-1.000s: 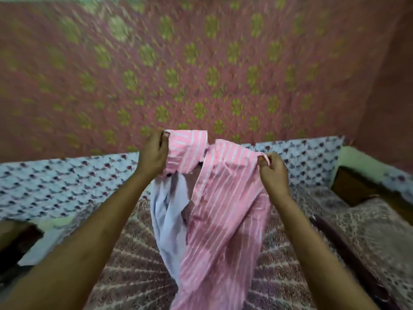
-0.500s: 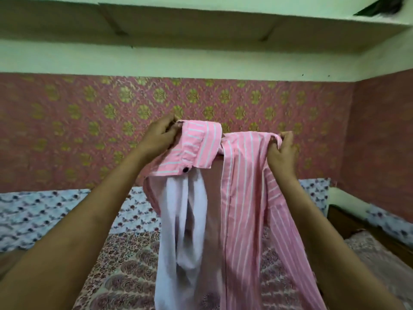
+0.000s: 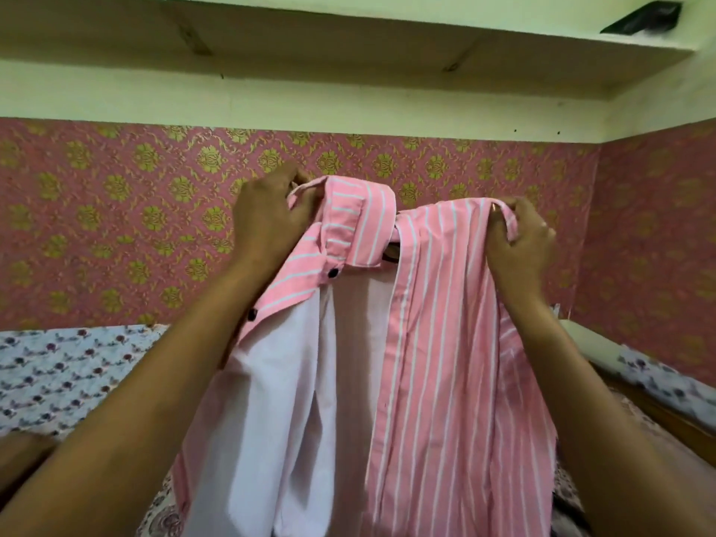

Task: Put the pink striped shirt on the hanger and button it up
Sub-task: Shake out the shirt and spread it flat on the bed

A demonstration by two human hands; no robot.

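- The shirt (image 3: 438,323) hangs unbuttoned in the air above the bed (image 3: 58,366).
- The left hand (image 3: 267,215) grips the collar (image 3: 360,222).
- The right hand (image 3: 517,242) pinches the shoulder edge.

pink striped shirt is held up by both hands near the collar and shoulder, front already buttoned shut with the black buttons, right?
Not quite. The head view shows the pink striped shirt hanging open, not buttoned: its pale inner side shows between the front edges, and the black buttons sit unfastened on the folded-back flap. The rest holds: the left hand grips near the collar and the right hand grips the shoulder.
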